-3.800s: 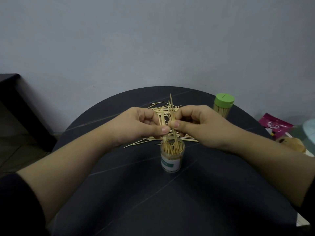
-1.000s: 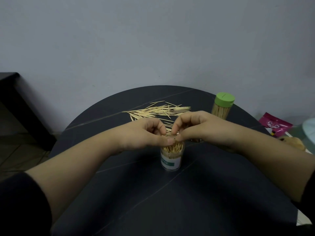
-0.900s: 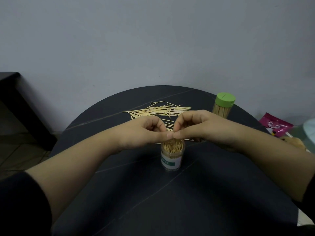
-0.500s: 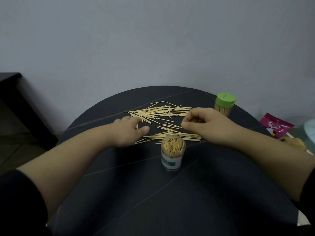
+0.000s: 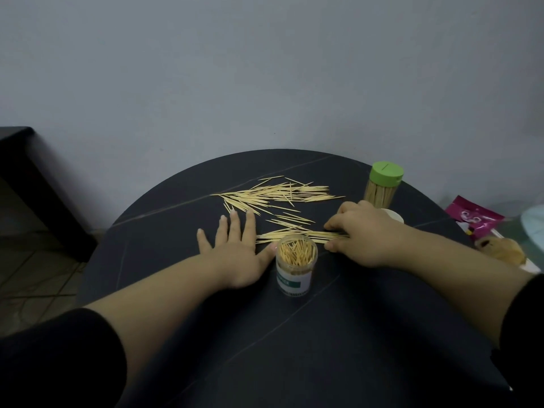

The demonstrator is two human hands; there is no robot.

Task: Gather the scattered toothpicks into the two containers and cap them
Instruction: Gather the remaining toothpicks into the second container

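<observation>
An uncapped clear container [image 5: 295,272] packed with upright toothpicks stands in the middle of the round black table [image 5: 265,334]. Behind it lies a row of toothpicks [image 5: 294,234], and farther back a wider scatter of toothpicks [image 5: 279,194]. My left hand [image 5: 235,248] lies flat on the table with fingers spread, its thumb beside the container and the row's left end. My right hand [image 5: 362,234] arches over the row's right end, thumb on the near side and fingers on the far side, pinching it. A second container with a green cap [image 5: 382,184] stands at the back right.
A white lid [image 5: 393,214] peeks out behind my right hand. Off the table's right edge lie a pink packet [image 5: 474,219] and a brown object [image 5: 500,248]. Dark furniture [image 5: 17,160] stands at the left against the grey wall.
Both hands left the container's mouth, where they had dropped toothpicks in. The left hand spread flat on the table; the right hand came down onto the near row.
</observation>
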